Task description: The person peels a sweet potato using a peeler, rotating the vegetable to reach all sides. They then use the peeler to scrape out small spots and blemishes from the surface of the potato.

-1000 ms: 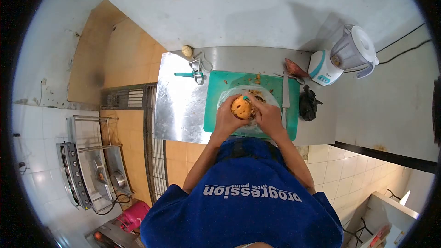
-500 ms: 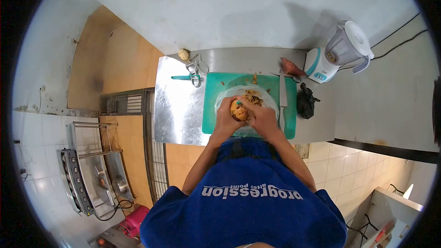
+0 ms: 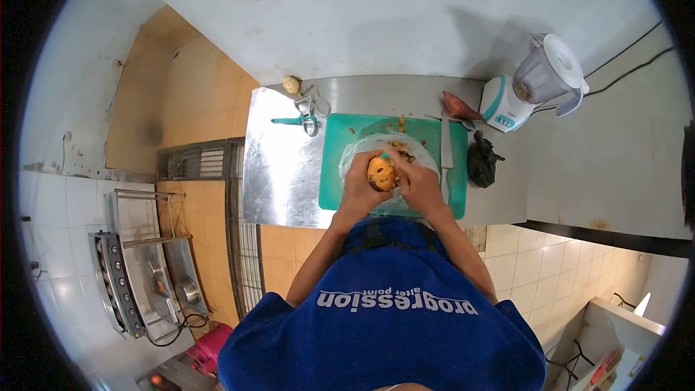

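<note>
View from above a steel table (image 3: 282,174). The blue shirt (image 3: 384,318) reads "progression" in white, with a smaller line too fine to read. The left hand (image 3: 358,188) cups an orange, partly peeled vegetable (image 3: 381,172), fingers wrapped around it; the right hand (image 3: 416,182) closes on its other side, a small teal tool showing at the fingertips. The vegetable is roundish, its long axis unclear, held over a clear bag (image 3: 362,148) on a green cutting board (image 3: 340,137). A knife (image 3: 444,146) lies along the board's right edge; a blender (image 3: 532,80) stands beyond.
</note>
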Tool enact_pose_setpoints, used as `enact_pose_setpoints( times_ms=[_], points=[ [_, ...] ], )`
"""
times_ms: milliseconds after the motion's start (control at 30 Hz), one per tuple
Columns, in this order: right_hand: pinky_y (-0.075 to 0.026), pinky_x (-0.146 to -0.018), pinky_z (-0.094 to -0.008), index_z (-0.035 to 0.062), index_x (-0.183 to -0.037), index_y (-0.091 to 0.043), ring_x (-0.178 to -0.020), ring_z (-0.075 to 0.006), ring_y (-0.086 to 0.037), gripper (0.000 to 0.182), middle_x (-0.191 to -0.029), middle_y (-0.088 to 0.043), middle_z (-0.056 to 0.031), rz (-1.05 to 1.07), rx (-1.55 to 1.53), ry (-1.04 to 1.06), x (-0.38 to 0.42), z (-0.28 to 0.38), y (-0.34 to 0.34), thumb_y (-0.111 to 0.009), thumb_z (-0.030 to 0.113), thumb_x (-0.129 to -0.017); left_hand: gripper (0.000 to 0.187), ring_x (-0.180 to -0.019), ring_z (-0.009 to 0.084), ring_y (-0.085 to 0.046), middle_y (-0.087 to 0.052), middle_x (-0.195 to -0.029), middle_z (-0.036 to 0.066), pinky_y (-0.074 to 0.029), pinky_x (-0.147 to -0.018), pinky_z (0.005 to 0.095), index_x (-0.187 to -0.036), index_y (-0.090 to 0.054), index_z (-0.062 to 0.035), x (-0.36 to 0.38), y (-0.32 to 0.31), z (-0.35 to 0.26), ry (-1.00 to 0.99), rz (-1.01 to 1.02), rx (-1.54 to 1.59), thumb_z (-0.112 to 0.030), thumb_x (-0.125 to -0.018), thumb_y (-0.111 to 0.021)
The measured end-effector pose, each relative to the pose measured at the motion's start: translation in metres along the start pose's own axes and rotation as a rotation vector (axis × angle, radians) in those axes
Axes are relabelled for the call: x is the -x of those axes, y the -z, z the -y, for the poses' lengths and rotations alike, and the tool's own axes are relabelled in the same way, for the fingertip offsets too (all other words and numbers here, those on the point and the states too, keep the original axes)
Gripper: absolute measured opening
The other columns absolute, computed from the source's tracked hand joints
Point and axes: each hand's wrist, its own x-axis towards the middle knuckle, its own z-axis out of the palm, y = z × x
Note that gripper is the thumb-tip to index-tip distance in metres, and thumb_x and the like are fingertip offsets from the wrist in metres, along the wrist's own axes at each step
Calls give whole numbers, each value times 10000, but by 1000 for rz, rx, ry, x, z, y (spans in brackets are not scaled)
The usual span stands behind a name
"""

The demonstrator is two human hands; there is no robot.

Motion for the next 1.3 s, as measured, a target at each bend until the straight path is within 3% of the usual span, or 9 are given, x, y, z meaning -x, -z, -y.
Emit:
enact_pose_setpoints(
  times_ms=[167,300,467,600,733,900,1033,1167,1300],
  points=[
    [-550,-649,-470,339,-1459,-543,-720,-354,-695,560,-866,-721,-162,9,18,60,3,5,-3,-593,154,-934,752,-1110,325,-642,-636,-1190,147,-528,-961,389,-1221,-594,-36,-3,1,8,-78,-24,-163,-50,-545,-923],
    [-531,-632,-480,342,-1485,-508,-702,-369,-681,513,-853,-705,-185,101,86,-160,-3,-14,1,-538,184,-997,756,-1111,313,-645,-626,-1208,155,-532,-958,380,-1227,-577,-29,-2,6,4,-39,18,-114,-59,-563,-938],
    [-535,-673,-457,297,-1498,-498,-698,-383,-677,454,-879,-689,-246,129,-159,-346,-4,-5,12,-461,197,-1057,861,-1170,258,-628,-608,-1261,139,-531,-1010,360,-1334,-477,-32,-5,7,29,68,86,334,-57,-613,-947],
    [-531,-896,-423,207,-1511,-480,-1006,-381,-701,453,-1153,-673,-277,80,-392,-308,-5,3,12,-451,163,-1061,886,-1209,254,-615,-595,-1297,125,-523,-1048,371,-1401,-426,-43,-5,13,26,162,169,482,-19,-658,-909],
    [-486,-1024,-416,162,-1509,-474,-1267,-369,-599,453,-1393,-580,-248,94,-429,-291,-10,13,22,-458,146,-1056,817,-1226,281,-611,-565,-1335,128,-557,-1014,462,-1471,-366,-55,-4,7,29,329,160,1067,-88,-785,-807],
    [-533,-909,-438,205,-1497,-497,-1046,-419,-675,451,-1161,-678,-260,53,-342,-153,-8,2,8,-480,168,-1047,760,-1177,289,-630,-557,-1311,111,-594,-949,498,-1478,-362,-115,-5,10,24,420,161,1289,-172,-830,-755],
    [-555,-750,-474,272,-1485,-516,-797,-433,-680,484,-928,-705,-241,-17,-247,-73,-12,9,5,-520,159,-1014,707,-1125,243,-634,-577,-1215,75,-608,-920,431,-1407,-437,-135,-5,6,32,481,138,1019,-145,-796,-793],
    [-556,-724,-490,291,-1476,-528,-799,-406,-698,541,-955,-717,-217,128,-53,-79,-14,20,13,-559,133,-959,616,-1064,152,-624,-606,-1153,54,-590,-876,303,-1291,-526,-76,-6,1,32,347,97,795,-109,-773,-858],
    [-560,-712,-491,307,-1470,-534,-795,-375,-709,600,-964,-726,-191,107,-32,12,-7,12,1,-600,135,-899,640,-1031,140,-632,-620,-1123,44,-580,-862,279,-1279,-528,-66,-4,-1,26,393,58,748,-76,-745,-880]
  ],
)
